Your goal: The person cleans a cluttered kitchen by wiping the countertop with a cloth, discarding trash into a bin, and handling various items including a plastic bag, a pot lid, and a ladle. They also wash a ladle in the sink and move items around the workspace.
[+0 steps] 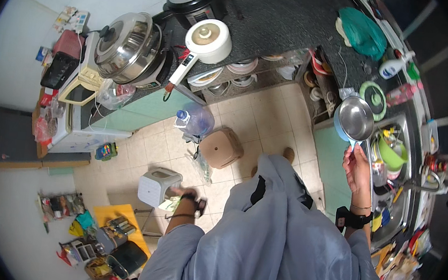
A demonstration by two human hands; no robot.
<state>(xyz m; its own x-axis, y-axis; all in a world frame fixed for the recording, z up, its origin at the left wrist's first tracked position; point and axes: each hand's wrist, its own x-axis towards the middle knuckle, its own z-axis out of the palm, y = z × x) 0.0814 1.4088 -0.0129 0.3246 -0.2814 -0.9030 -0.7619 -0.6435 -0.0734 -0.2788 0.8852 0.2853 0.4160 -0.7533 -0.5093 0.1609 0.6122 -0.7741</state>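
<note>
My right hand [357,167] grips the light blue handle of a small metal-lined saucepan [356,119], held over the counter edge beside the sink. The inside of the pan shows bare metal. Behind it lies a green and white round lid [372,101]. My left hand [180,193] hangs low at my left, blurred, near a grey and white plastic stool [160,187]; its fingers are not clear. Dishes and a green colander [392,153] crowd the steel sink [414,134] at the right.
A brown stool [221,148] and a large blue water bottle [195,121] stand on the tiled floor. A white electric pan [208,41], a steel steamer [123,49] and a pressure cooker [195,0] occupy the dark counter [276,19]. Low shelves hold plates [242,67].
</note>
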